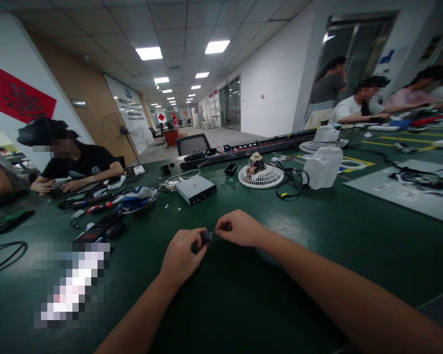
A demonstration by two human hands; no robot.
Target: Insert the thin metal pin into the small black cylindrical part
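bare forearms (317, 270) reach forward; small dark part (206, 238) pinched in left hand (182, 250).

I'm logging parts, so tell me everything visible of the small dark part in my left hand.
The small dark part looks blocky, with a paler edge facing the right hand. The left hand pinches it over the green table. A thin piece reaches toward it from the right hand; contact is unclear. Material and finer details can't be told.
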